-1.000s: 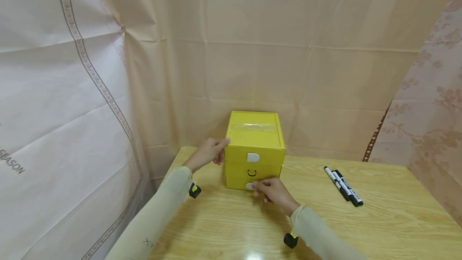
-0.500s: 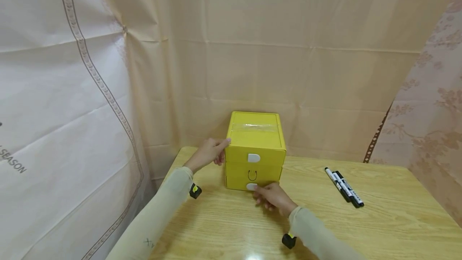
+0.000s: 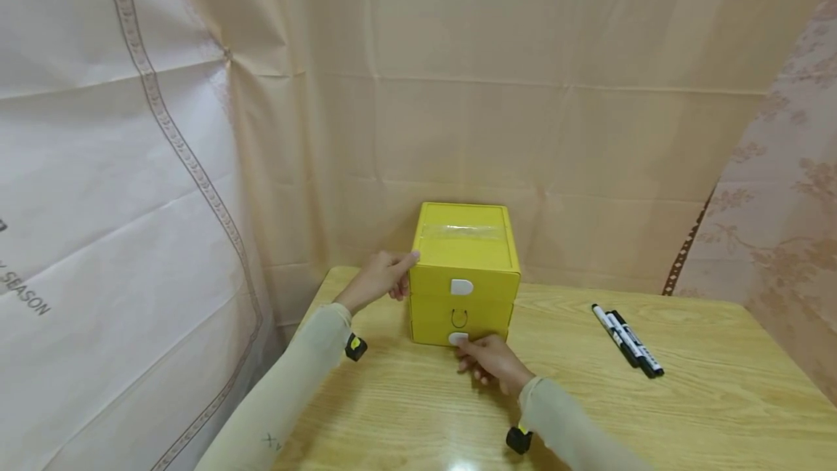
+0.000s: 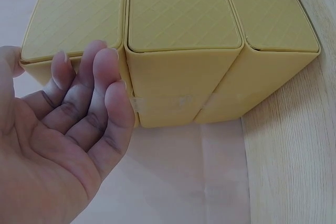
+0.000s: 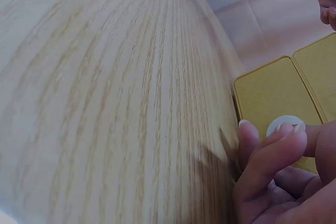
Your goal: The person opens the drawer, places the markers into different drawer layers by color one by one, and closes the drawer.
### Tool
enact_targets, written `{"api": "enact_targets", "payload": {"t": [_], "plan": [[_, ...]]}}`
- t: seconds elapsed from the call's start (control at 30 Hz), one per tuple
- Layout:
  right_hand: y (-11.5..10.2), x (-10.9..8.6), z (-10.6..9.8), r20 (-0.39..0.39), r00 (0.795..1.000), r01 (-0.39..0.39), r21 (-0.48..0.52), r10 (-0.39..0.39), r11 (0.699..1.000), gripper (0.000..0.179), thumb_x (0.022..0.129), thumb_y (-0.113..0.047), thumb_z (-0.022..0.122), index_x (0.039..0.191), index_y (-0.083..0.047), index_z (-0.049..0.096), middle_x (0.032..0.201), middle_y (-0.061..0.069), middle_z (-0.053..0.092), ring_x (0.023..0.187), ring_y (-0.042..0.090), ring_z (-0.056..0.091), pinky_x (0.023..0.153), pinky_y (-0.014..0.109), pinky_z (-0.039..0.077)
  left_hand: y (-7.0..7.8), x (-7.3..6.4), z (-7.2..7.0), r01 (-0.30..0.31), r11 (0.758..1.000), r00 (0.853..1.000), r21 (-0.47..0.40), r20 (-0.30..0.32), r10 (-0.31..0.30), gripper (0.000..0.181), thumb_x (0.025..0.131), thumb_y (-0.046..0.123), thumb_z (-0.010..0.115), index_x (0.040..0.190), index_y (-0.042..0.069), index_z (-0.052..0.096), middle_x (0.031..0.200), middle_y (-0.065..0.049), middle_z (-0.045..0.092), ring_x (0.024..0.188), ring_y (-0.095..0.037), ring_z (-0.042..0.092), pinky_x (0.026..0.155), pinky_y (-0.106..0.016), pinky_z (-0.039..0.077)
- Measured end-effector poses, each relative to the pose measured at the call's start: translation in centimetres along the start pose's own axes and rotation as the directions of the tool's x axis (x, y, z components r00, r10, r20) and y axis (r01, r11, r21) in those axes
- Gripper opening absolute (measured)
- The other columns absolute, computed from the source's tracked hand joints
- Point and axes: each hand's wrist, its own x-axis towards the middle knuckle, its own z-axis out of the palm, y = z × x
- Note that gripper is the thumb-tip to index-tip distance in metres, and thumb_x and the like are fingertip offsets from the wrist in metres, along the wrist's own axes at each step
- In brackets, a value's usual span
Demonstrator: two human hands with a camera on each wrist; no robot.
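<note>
A small yellow drawer box [image 3: 464, 249], three drawers high, stands on the table. White handles mark its top drawer [image 3: 461, 287] and bottom drawer; a dark U-shaped loop [image 3: 460, 327] is on the middle front. My left hand [image 3: 379, 278] touches the box's upper left side, thumb at the top edge; in the left wrist view its fingers [image 4: 105, 72] are loosely bent beside the top drawer. Low at the front, my right hand [image 3: 492, 358] pinches the bottom drawer's white handle [image 3: 458, 339]. In the right wrist view, fingertips partly hide that handle [image 5: 283, 121].
Three black-and-white markers [image 3: 628, 340] lie side by side on the wooden table [image 3: 706, 355], right of the box. Beige curtain cloth [image 3: 458, 93] hangs behind, and pale printed cloth [image 3: 131, 202] on the left. A black wrist camera [image 3: 519, 440] hangs below the right sleeve.
My right hand has shifted slightly, uncovering more of the bottom handle. The dark loop on the middle drawer has gone from a C shape to a U shape. The left hand stays put.
</note>
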Motion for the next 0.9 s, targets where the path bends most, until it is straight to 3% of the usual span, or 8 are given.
{"api": "enact_targets", "payload": {"t": [0.47, 0.9], "plan": [[0.07, 0.16, -0.58, -0.004, 1.000, -0.030, 0.139, 0.030, 0.990, 0.060, 0.100, -0.050, 0.065, 0.113, 0.009, 0.068, 0.087, 0.010, 0.074, 0.054, 0.004, 0.045, 0.047, 0.016, 0.038, 0.22, -0.04, 0.04, 0.009, 1.000, 1.000, -0.023, 0.010, -0.008, 0.062, 0.105, 0.059, 0.047, 0.080, 0.005, 0.067, 0.071, -0.013, 0.067, 0.061, -0.027, 0.066, 0.060, -0.036, 0.057], [-0.38, -0.39, -0.32, -0.007, 0.998, -0.057, 0.210, 0.059, 0.976, 0.051, 0.102, -0.038, 0.065, 0.117, 0.010, 0.067, 0.082, 0.006, 0.073, 0.053, 0.001, 0.045, 0.047, 0.013, 0.037, 0.02, 0.08, 0.04, -0.009, 1.000, 1.000, 0.001, 0.007, 0.009, 0.061, 0.106, 0.058, 0.046, 0.080, 0.007, 0.067, 0.072, -0.011, 0.067, 0.062, -0.028, 0.067, 0.062, -0.040, 0.059]]}}
